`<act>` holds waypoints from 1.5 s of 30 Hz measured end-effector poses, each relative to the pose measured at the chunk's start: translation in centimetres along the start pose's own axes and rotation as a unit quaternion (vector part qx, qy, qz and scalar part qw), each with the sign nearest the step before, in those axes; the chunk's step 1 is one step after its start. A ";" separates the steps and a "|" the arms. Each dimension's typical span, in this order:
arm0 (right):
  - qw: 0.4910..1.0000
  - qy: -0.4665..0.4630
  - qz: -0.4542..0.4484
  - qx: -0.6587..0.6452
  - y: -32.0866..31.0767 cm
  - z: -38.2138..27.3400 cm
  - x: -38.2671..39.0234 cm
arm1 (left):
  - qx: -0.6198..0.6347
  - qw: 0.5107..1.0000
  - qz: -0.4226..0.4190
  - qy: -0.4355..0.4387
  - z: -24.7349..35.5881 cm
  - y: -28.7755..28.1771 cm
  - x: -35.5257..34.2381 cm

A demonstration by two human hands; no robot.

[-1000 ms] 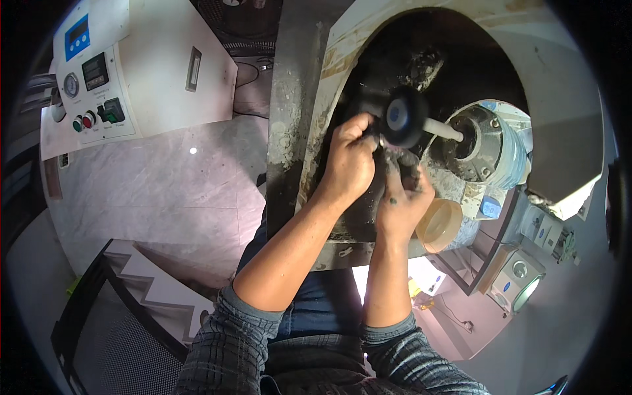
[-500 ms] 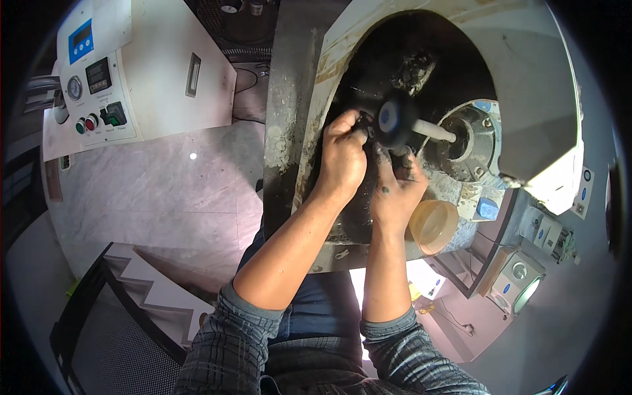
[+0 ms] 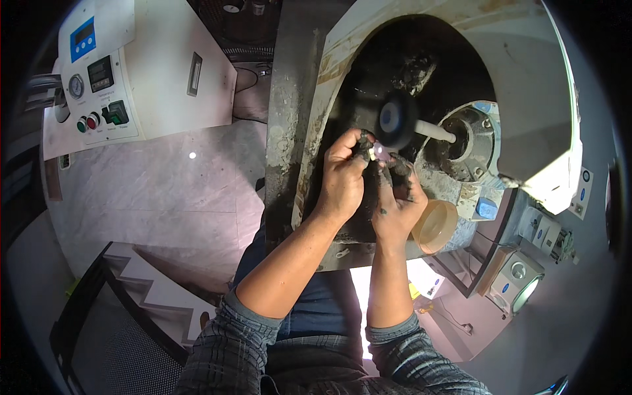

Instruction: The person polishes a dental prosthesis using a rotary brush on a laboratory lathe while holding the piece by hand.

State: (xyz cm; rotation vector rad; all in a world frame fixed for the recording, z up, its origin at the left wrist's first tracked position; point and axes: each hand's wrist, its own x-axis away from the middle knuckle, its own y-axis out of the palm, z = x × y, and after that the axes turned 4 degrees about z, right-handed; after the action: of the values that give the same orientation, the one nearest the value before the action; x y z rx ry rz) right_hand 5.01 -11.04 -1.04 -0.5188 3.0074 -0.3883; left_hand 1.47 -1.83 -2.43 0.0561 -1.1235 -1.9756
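Observation:
Close together inside the opening of a polishing machine, my left hand [image 3: 343,178] and my right hand [image 3: 398,207] are both closed on a small, shiny pink-and-white piece [image 3: 380,153]. Dark, wet grime coats the fingertips of both. Just above the piece is a round black polishing wheel [image 3: 409,118] with a blue centre, mounted on a pale spindle [image 3: 434,130]. Whether the piece touches the wheel I cannot tell. My fingers hide much of its outline.
A pale, stained hood [image 3: 533,85] curves around the wheel. Right of my right hand stands a yellowish translucent bowl [image 3: 434,227], with a blue block [image 3: 487,208] beyond it. A white control cabinet [image 3: 171,66] is at the far left, and a black mesh chair [image 3: 125,329] at the lower left.
Both hands have come slightly down and away from the wheel. The pink-and-white piece, hidden before, now shows between the fingertips.

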 end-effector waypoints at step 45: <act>0.997 -0.053 0.037 0.043 1.5 -0.6 -1.1 | 0.145 0.987 0.047 -0.054 -1.2 0.4 -0.5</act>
State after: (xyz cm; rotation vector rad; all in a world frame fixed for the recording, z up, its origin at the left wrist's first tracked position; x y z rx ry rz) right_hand 5.45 -9.13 -0.80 -0.4064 2.8841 -0.4671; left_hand 2.52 -2.39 -3.01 0.0492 -1.4530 -1.7370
